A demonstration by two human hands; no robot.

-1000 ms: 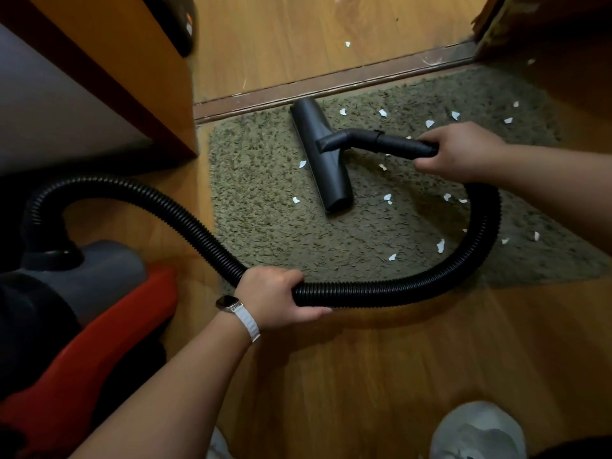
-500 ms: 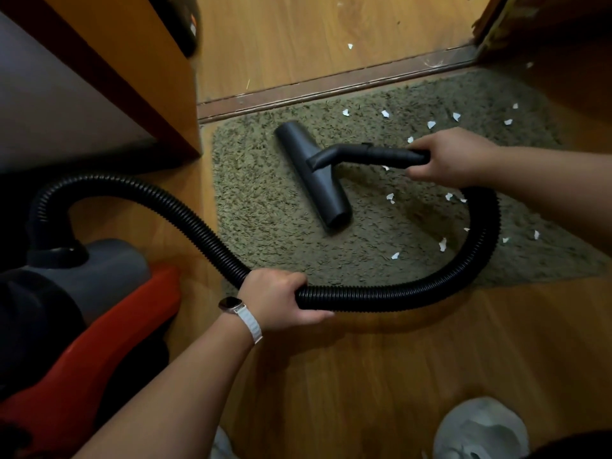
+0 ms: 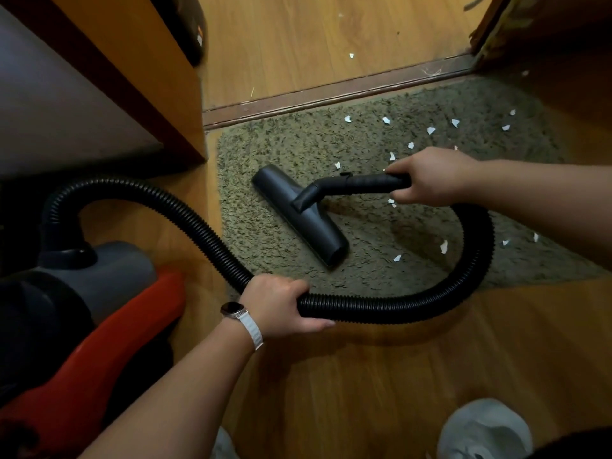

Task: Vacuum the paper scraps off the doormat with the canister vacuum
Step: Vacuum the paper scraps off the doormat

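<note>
I am standing on a wooden floor and looking down at the shaggy olive doormat, which is lying against the dark threshold strip of a doorway. My right hand is gripping the black wand, fingers wrapped around it. The floor nozzle is lying flat on the mat's left half. My left hand is holding the ribbed hose, fingers curled over it, at the mat's near edge. White paper scraps are lying mostly on the right half. The grey and red canister vacuum is sitting at my left, below a wooden cabinet.
</note>
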